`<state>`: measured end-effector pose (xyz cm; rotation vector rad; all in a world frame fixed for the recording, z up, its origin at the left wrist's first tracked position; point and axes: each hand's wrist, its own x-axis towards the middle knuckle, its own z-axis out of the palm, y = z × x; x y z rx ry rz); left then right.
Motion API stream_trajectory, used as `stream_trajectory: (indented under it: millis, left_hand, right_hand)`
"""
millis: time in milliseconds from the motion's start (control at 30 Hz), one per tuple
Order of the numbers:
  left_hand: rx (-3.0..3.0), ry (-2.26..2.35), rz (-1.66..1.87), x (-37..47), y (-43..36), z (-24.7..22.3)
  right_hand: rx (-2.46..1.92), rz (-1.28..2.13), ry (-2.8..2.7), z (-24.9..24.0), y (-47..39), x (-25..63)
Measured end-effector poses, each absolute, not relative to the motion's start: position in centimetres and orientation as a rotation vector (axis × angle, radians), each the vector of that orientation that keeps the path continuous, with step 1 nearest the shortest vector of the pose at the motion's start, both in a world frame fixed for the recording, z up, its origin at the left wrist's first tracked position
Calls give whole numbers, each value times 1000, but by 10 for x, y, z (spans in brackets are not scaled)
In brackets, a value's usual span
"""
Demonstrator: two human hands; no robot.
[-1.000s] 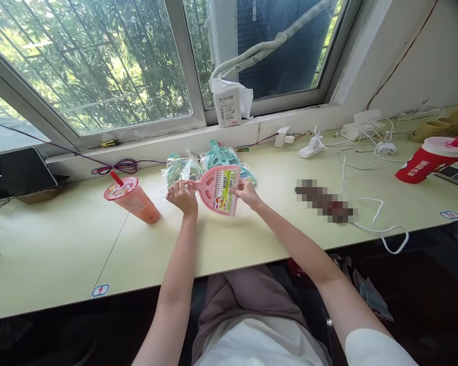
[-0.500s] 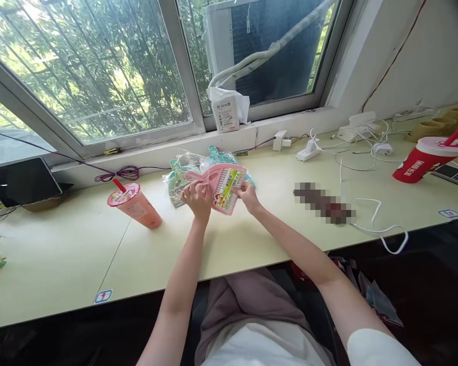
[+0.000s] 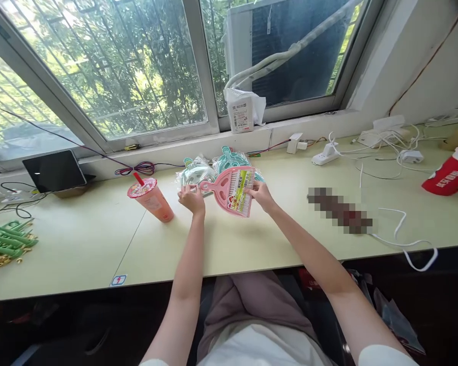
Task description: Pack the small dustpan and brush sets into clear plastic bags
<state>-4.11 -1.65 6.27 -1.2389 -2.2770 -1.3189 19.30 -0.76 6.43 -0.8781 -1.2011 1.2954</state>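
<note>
A small pink dustpan and brush set (image 3: 223, 192) is held up over the table, its handle pointing left and a yellow-green printed label across the white bristles. My left hand (image 3: 193, 199) is closed at the handle's end, fingertips pinched together. At the opposite side, my right hand (image 3: 262, 195) grips the wide edge by the label, thumb on the front; its other fingers are partly hidden behind. Just beyond lie a teal set in clear plastic (image 3: 231, 156) and a pale green wrapped one (image 3: 196, 172), both partly covered by the pink set.
An orange drink cup (image 3: 152, 199) with a red straw stands left of my hands. Farther left are a black tablet (image 3: 54, 172) and a pile of green pieces (image 3: 7, 243). To the right are a pixelated object (image 3: 339, 211), white cables, a power strip (image 3: 325, 153) and a red cup (image 3: 447, 175).
My left hand has slid left from the dustpan's body to the end of its handle, uncovering the handle. My right hand keeps its grip. The view has shifted left.
</note>
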Motion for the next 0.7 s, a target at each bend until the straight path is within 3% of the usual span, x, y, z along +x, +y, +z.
stream_trajectory:
  millis: [233,700]
  left_hand:
    - [-1268,-2274,-1436,-55,-11,55]
    - [-1460,-2231,-841,-51,-16,49]
  right_hand:
    - [-903,1302,-1157,64,-3,203]
    - [-934,1308,-1134,60,0,204]
